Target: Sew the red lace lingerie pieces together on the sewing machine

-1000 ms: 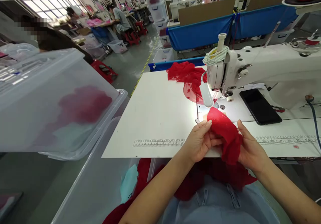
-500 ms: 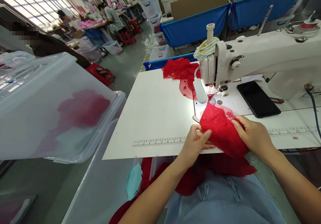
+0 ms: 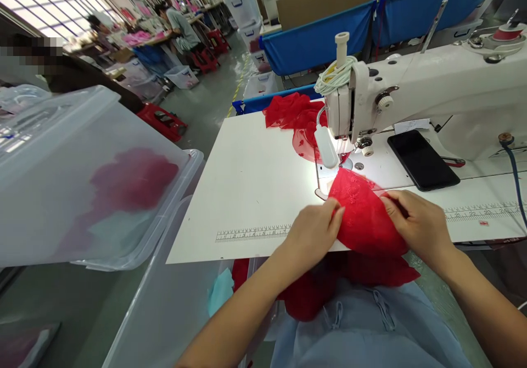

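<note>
– Any writing, from the left?
– Ruler numbers [image 3: 252, 233] along the front of the desk [image 3: 242, 181], from 1 upward! Next the left hand [image 3: 313, 229], its grip pinching red cloth [image 3: 364, 222] just before the sewing machine [image 3: 415, 93].
– And the right hand [image 3: 420, 225]?
– Pinching the cloth's right edge! Then a dark phone [image 3: 423, 160], and a red-marked sticker [image 3: 484, 223], too small to read.

Red fabric [image 3: 290, 111] on white table [image 3: 247, 184]
</note>
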{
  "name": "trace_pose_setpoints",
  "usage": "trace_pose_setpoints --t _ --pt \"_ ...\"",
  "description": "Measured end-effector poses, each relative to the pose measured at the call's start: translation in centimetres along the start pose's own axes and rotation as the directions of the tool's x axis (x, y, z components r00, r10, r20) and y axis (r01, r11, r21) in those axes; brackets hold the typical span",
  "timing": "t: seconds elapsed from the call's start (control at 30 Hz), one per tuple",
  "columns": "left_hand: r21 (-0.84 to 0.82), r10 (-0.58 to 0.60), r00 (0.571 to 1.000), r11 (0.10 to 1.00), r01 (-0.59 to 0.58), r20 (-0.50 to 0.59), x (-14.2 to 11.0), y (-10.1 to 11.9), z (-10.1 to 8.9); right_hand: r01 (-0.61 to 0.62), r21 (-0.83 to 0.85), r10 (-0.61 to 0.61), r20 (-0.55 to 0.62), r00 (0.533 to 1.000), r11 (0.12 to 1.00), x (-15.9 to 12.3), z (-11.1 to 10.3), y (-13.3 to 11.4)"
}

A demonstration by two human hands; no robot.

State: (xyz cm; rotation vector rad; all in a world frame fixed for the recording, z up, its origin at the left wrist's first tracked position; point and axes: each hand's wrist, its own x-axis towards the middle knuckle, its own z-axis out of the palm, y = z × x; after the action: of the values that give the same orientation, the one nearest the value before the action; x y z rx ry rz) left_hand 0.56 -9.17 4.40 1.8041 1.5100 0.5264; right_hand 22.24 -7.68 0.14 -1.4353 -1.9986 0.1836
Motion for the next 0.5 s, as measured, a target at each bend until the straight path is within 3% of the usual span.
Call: trace_pose_setpoints --t 0.03,0.1,0.17,0.2,0.27,0.33,0.37,0.5 --pt "-0.054 0.013 0.999 0.998 -0.015 -0.038 1.2 0.2 0.0 0.105 -0.015 -0.104 0.008 0.994 0.994 -0.3 0.3 -0.5" --pt "-0.27 -0.047 0.999 0.962 0.048 0.01 3.5 0.1 0.5 0.274 -0.001 -0.273 0.083 0.958 0.962 -0.9 0.8 -1.5" --pt "-0.346 -0.075 0.997 0.936 0.071 0.003 5.1 -0.5 1.4 0.326 0.103 -0.339 0.167 0.926 0.94 -1.2 1.0 -2.0" --pt "-0.363 -0.07 0.997 0.93 0.06 -0.014 5.5 -0.9 1.9 0.284 0.167 -0.314 0.194 0.929 0.944 -1.2 1.0 -2.0" --pt "-0.385 -0.052 0.999 0.922 0.042 -0.016 6.0 -1.8 2.5 0.088 0.247 -0.145 0.222 0.964 0.965 -0.6 0.6 -1.6" --pt "-0.417 -0.048 0.998 0.907 0.055 0.028 5.9 -2.4 2.7 -0.134 0.195 0.086 0.237 0.968 0.971 0.7 0.1 -1.0" --pt "-0.429 -0.047 0.998 0.901 0.062 0.045 5.8 -2.6 2.8 -0.186 0.126 0.15 0.252 0.956 0.974 1.5 0.0 -0.7" --pt "-0.435 -0.031 0.998 0.899 0.053 0.057 5.7 -2.9 2.6 -0.176 -0.16 0.225 0.38 0.897 0.971 4.3 0.5 -0.4"
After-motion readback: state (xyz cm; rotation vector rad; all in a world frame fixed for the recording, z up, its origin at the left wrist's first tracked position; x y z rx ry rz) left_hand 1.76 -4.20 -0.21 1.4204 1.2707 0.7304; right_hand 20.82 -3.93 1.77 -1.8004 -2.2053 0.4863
